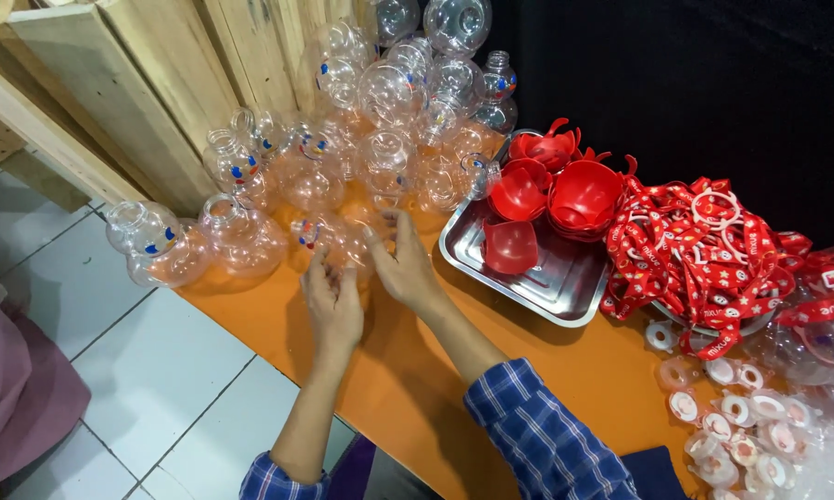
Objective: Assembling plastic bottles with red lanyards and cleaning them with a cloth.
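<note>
left hand (334, 310) fingers curled against clear round-bodied plastic bottle with coloured face print (336, 241), lying on orange desk (417, 389) just beyond fingertips | right hand (406, 268) fingers spread on same bottle, equally near | neck direction, long axis unclear through glare | grip closure hidden

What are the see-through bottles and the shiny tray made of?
The bottles look like clear, glossy plastic: you see the orange table through them. The tray looks like polished metal, probably steel: silvery, mirroring the red cups on it.
</note>
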